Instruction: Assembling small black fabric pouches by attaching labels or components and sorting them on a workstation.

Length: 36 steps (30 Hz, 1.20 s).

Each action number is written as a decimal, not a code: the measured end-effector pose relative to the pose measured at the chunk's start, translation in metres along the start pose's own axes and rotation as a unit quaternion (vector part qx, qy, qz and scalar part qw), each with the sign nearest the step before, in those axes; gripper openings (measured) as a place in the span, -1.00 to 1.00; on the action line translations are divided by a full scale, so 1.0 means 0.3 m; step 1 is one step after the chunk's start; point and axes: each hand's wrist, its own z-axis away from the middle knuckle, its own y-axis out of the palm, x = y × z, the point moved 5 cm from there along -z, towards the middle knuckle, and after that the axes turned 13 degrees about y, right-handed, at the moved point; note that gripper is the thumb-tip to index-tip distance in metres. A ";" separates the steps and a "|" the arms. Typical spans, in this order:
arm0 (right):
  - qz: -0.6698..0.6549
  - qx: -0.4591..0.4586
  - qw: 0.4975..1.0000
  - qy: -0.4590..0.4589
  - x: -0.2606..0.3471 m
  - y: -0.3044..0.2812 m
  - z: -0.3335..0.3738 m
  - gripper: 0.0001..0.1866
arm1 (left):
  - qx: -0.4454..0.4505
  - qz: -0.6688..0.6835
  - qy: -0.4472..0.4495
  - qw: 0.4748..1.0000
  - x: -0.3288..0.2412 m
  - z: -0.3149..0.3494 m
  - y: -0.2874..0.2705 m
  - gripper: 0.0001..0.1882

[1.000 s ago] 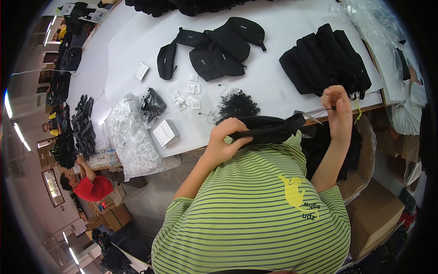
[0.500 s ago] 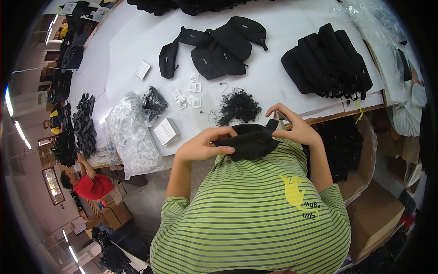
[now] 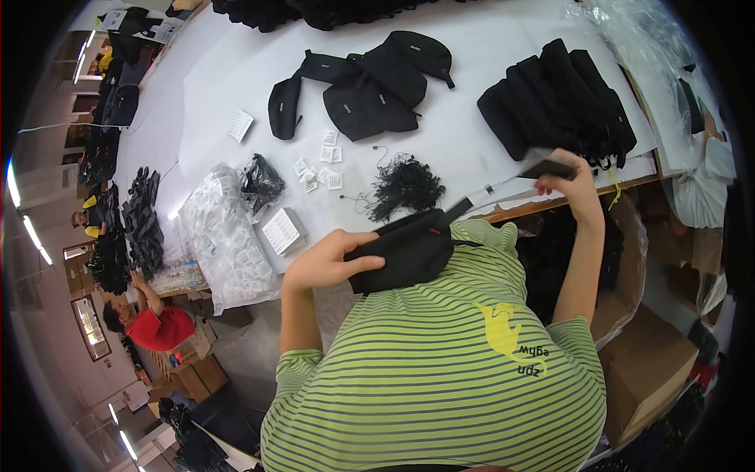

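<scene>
My left hand (image 3: 326,261) is closed on the left end of a black zip pouch (image 3: 409,256), thumb on its front, holding it just off the table's near edge. The pouch tilts up to the right, and a short black strap (image 3: 458,208) sticks out from its right end. Up and to the right, my right hand (image 3: 578,189) pinches a dark flat tag (image 3: 548,168), partly smeared by motion. A thin cord (image 3: 503,187) stretches between tag and strap. Nearest beyond the pouch lies a tangled pile of black strings (image 3: 405,187).
Several black pouches (image 3: 373,106) lie across the table (image 3: 224,86), with a black stack (image 3: 554,106) at right. White packets (image 3: 330,153), a white card stack (image 3: 283,230) and a clear bag (image 3: 224,244) sit left. Beyond, a person in red (image 3: 161,326) works.
My right hand has moved up and right, away from the strap, drawing the tag and cord out. The pouch has shifted left and turned so its front shows more.
</scene>
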 end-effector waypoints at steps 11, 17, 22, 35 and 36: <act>-0.455 -0.025 0.883 0.116 -0.105 0.371 -0.182 -0.69 | -0.057 -0.297 0.047 0.952 -0.096 -0.136 0.057 -0.73; -0.353 -0.175 0.917 0.066 -0.095 0.354 -0.181 -0.57 | -0.049 -0.288 0.050 0.955 -0.108 -0.139 0.073 -0.74; -0.370 -0.161 0.909 0.103 -0.135 0.365 -0.194 -0.67 | -0.048 -0.286 0.058 0.955 -0.105 -0.139 0.078 -0.74; -0.156 -0.059 0.980 -0.112 0.053 0.296 -0.149 -0.85 | -0.130 -0.325 -0.018 0.937 -0.038 -0.145 0.026 -0.76; -0.113 -0.035 0.987 -0.109 0.088 0.333 -0.120 -0.85 | -0.154 -0.329 0.057 0.930 -0.025 -0.149 0.028 -0.78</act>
